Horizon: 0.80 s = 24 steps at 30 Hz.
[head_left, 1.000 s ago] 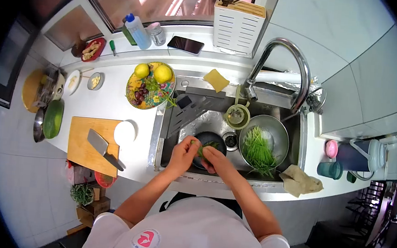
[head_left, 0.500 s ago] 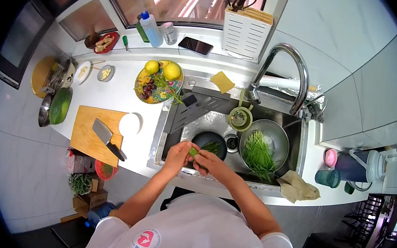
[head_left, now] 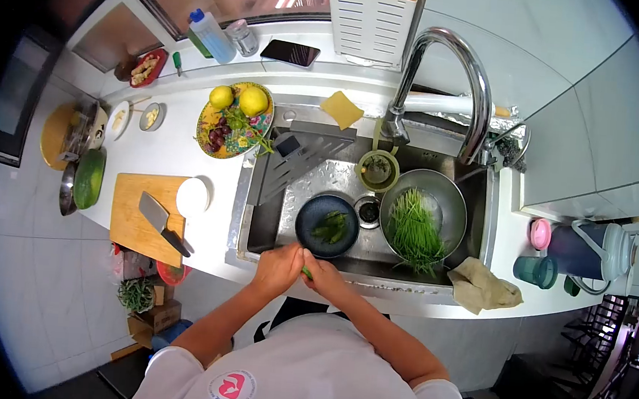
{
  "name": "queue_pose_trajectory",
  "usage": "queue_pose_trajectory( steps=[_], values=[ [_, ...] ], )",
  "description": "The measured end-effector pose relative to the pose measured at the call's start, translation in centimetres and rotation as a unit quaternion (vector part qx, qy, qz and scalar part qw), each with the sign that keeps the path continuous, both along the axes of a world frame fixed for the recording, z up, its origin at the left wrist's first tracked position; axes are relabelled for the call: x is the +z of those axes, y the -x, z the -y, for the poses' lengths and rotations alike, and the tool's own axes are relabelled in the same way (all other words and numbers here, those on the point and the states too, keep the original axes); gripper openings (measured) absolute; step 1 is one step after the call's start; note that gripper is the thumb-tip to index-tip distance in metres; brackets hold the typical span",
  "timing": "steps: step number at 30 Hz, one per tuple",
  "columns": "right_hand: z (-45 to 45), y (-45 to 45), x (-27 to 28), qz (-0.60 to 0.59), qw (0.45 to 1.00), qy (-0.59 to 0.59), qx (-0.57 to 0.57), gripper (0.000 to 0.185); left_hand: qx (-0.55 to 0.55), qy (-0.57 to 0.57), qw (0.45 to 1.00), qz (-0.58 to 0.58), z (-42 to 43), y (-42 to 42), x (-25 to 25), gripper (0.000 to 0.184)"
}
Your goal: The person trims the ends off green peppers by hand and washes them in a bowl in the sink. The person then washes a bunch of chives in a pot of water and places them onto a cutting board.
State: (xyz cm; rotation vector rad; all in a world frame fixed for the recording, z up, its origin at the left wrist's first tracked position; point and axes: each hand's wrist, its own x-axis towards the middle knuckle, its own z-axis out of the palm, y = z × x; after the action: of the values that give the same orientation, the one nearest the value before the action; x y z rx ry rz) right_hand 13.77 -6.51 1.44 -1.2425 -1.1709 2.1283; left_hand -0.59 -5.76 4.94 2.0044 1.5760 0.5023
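My left hand [head_left: 279, 269] and my right hand [head_left: 323, 276] meet at the front edge of the sink, fingers closed around a small green vegetable piece [head_left: 306, 272] that shows between them. Just beyond them, a dark round plate [head_left: 304, 227] in the sink holds green peppers [head_left: 331, 228]. To its right is the sink drain [head_left: 368, 211]. A metal bowl [head_left: 451, 210] of long thin greens [head_left: 415, 231] sits at the right side of the sink.
Left of the sink are a cutting board [head_left: 131, 215] with a knife [head_left: 160, 221], a white bowl [head_left: 193, 197] and a fruit plate [head_left: 218, 146]. The faucet [head_left: 485, 92] arches over the right side. A cloth [head_left: 484, 286] lies at the sink's front right corner.
Both hands have drawn back toward my body, off the dark plate, which now shows fully with peppers in it. The green piece is still between the fingers. The view has shifted.
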Motion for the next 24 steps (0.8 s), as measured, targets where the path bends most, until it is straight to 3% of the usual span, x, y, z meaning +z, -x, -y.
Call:
queue_pose_trajectory(
  steps=[2, 3, 4, 6, 7, 8, 10, 11, 13, 14, 15, 16, 17, 18, 19, 21, 22, 23, 24],
  values=[
    [0.5, 0.6, -1.3, 0.157, 0.962, -0.219, -0.041, 0.044, 0.005, 0.014, 1.000, -0.020, -0.1, 0.0, -1.0, 0.028],
    [0.2, 0.7, -0.8, 0.267, 0.906, -0.323, -0.067, 0.038, 0.032, 0.028, 0.999, -0.031, -0.3, -0.3, -1.6, 0.027],
    [-0.3, 0.6, -0.4, 0.266, 0.906, -0.322, -0.066, 0.038, 0.059, 0.041, 0.997, -0.042, -0.5, -0.4, -2.2, 0.027],
    [-1.5, -0.1, 0.3, 0.355, 0.821, -0.447, -0.020, 0.031, 0.073, 0.069, 0.995, 0.013, -0.6, -0.2, -4.2, 0.028],
    [-2.1, -0.5, 0.1, 0.354, 0.821, -0.447, -0.018, 0.031, 0.086, 0.095, 0.990, 0.067, -0.7, 0.0, -5.4, 0.030],
    [-2.6, -1.1, -0.2, 0.348, 0.782, -0.517, 0.005, 0.029, 0.089, 0.095, 0.989, 0.066, -0.7, 0.5, -7.0, 0.030],
    [-3.8, -2.2, -0.2, 0.315, 0.707, -0.632, 0.033, 0.027, -0.019, 0.190, 0.979, 0.067, -1.0, 1.2, -8.4, 0.033],
    [-4.0, -2.2, -0.4, 0.314, 0.708, -0.632, 0.034, 0.027, -0.055, 0.221, 0.971, 0.067, -1.1, 1.4, -9.0, 0.034],
    [-4.3, -2.4, -1.3, 0.336, 0.737, -0.585, 0.034, 0.030, 0.094, 0.374, 0.911, 0.149, -1.7, -0.2, -6.6, 0.031],
    [-4.2, -2.3, -2.2, 0.338, 0.738, -0.584, 0.035, 0.030, 0.093, 0.376, 0.910, 0.150, -1.7, -1.1, -5.6, 0.031],
    [-4.0, -2.0, -3.4, 0.329, 0.814, -0.479, 0.014, 0.035, 0.062, 0.192, 0.977, 0.062, -1.8, -2.1, -4.4, 0.032],
    [-3.9, -1.8, -4.1, 0.314, 0.876, -0.366, -0.007, 0.040, 0.030, 0.000, 0.999, -0.028, -1.9, -2.5, -3.6, 0.033],
    [-3.9, -1.8, -4.9, 0.315, 0.876, -0.365, -0.005, 0.040, 0.031, 0.000, 0.999, -0.027, -2.0, -2.6, -3.0, 0.033],
    [-3.9, -1.9, -5.4, 0.164, 0.983, -0.083, -0.010, 0.045, -0.033, -0.038, 0.997, -0.052, -2.3, -2.4, -2.6, 0.032],
    [-3.4, -1.8, -6.8, 0.080, 0.997, 0.015, -0.005, 0.047, -0.096, -0.077, 0.989, -0.076, -2.5, -2.3, -2.5, 0.031],
    [-2.8, -1.6, -8.9, -0.049, 0.972, 0.229, -0.005, 0.052, -0.114, -0.072, 0.989, -0.067, -3.0, -1.6, -3.2, 0.032],
    [-2.3, -1.0, -9.5, 0.109, 0.994, 0.016, -0.021, 0.049, -0.132, -0.068, 0.987, -0.058, -3.1, -1.4, -3.7, 0.034],
    [-2.1, -0.7, -10.3, 0.259, 0.944, -0.200, -0.036, 0.047, -0.134, -0.067, 0.987, -0.057, -3.1, -1.5, -4.3, 0.034],
    [-2.4, -1.0, -8.6, 0.260, 0.944, -0.198, -0.036, 0.047, -0.080, -0.024, 0.995, -0.058, -3.1, -1.6, -5.0, 0.036]
  ],
)
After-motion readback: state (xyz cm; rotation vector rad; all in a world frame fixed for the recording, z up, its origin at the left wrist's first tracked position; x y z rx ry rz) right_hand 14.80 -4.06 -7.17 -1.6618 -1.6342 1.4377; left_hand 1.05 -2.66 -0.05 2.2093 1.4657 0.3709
